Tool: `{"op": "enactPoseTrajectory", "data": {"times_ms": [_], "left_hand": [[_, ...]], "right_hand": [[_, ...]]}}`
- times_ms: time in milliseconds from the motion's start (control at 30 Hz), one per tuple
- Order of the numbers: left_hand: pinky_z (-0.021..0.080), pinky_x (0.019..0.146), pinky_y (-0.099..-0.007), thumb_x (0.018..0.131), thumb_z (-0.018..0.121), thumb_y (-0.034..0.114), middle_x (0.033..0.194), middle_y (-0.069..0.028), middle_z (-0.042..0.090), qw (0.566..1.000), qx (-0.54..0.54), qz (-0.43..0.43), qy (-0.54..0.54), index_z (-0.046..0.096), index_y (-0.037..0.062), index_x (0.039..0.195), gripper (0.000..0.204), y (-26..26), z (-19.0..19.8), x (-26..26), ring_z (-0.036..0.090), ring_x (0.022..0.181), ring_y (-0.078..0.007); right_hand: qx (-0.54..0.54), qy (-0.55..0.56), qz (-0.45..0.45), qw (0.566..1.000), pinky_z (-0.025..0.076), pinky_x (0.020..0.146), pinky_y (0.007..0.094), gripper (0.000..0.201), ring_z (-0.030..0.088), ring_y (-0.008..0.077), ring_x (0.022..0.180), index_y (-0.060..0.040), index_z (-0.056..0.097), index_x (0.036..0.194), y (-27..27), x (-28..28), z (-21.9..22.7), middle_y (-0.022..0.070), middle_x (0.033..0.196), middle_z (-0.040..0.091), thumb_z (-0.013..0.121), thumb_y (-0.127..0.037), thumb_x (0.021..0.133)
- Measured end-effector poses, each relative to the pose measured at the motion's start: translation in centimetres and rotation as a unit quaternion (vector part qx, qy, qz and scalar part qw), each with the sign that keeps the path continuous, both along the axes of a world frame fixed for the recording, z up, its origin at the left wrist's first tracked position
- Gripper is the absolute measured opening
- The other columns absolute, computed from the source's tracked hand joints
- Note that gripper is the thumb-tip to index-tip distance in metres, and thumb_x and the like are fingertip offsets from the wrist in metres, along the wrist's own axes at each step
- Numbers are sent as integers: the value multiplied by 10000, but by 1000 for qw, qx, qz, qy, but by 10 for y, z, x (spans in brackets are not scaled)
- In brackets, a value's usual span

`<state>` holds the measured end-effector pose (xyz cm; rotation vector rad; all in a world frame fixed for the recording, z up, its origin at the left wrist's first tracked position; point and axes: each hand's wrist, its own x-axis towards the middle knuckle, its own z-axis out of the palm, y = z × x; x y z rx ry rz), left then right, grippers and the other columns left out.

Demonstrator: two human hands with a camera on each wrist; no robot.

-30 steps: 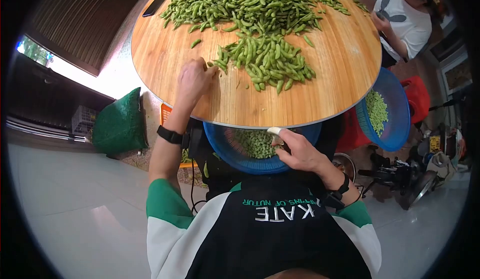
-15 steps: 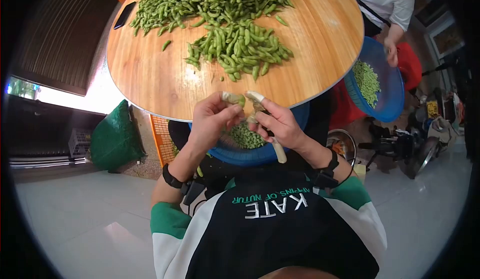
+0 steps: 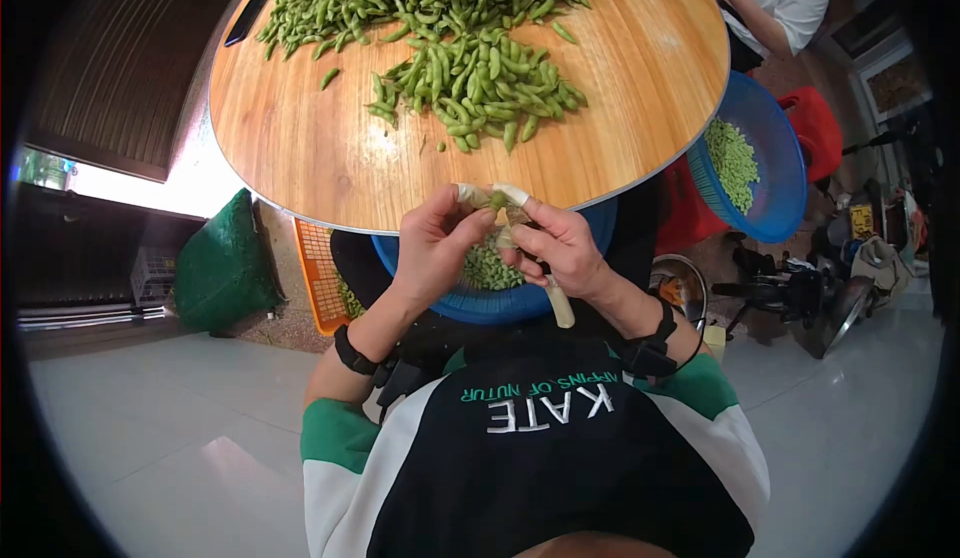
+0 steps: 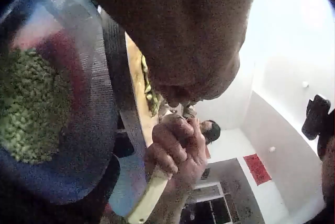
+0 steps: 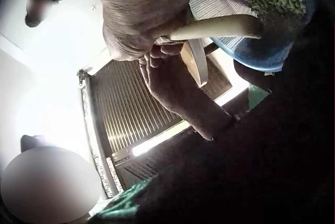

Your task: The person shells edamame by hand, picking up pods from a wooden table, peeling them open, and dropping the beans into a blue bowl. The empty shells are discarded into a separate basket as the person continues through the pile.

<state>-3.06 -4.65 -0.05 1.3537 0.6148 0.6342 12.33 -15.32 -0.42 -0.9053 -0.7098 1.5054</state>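
Close together over the table's near edge, both hands meet at a green edamame pod (image 3: 498,200). My left hand (image 3: 432,250) pinches it between thumb and a forefinger with a pale wrap on its tip. In my right hand (image 3: 568,250), curled fingers grip a tool by its cream handle (image 3: 560,308), which sticks out below the little finger; its working end is hidden. The right forefinger, also pale-wrapped, reaches the pod. Beneath the hands stands a blue basin (image 3: 500,310) of shelled green beans (image 3: 490,270). The right wrist view shows the handle (image 5: 220,27) too.
Heaps of edamame pods (image 3: 480,88) cover the middle and far side of the round wooden table (image 3: 290,158). A phone (image 3: 248,18) lies at its left edge. Another blue basin (image 3: 785,198) stands right, near another person's arm (image 3: 755,18). An orange crate (image 3: 318,268) is at lower left.
My left hand has come from the small pod pile back to the right hand, bringing a pod. Over the last half second, both hands have stayed together there. The other person's arm has moved up.
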Motion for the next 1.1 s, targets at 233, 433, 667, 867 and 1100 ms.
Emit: {"op": "enactPoseTrajectory", "data": {"times_ms": [233,433,667,867,1100], "left_hand": [[471,644,-216,845,639,11,842,-44,633,998,-20,-1,-61,598,-21,980,144,4,-14,0,584,720,-85],[484,576,-238,839,642,18,843,-78,641,916,-310,-148,-205,605,-11,976,145,17,-15,3,599,634,-144],[467,506,-252,836,657,46,819,-80,631,977,-149,-90,-121,595,-2,985,168,20,-17,12,602,623,-154],[418,471,-304,746,690,24,729,-103,522,758,646,78,55,602,26,970,240,9,6,13,529,568,-242],[412,478,-217,875,606,81,741,-35,646,996,-82,-18,-33,618,-50,938,146,12,4,10,554,584,-71]], "right_hand": [[-1,55,-11,998,332,419,164,380,420,33,503,-35,459,1319,3,3,-7,39,788,587,483,-96,945],[-5,199,59,978,321,407,166,352,397,43,486,-31,488,1282,0,9,-9,74,810,592,484,-108,939],[2,281,54,958,339,413,159,365,414,55,513,-58,457,1315,1,12,-12,90,864,570,475,-148,961],[-40,308,40,950,345,420,156,355,408,58,519,-105,461,1315,5,9,-10,84,873,559,478,-157,964],[-15,130,-8,991,354,435,155,291,452,52,555,-34,524,1223,1,9,0,87,836,593,494,-105,942]]}}
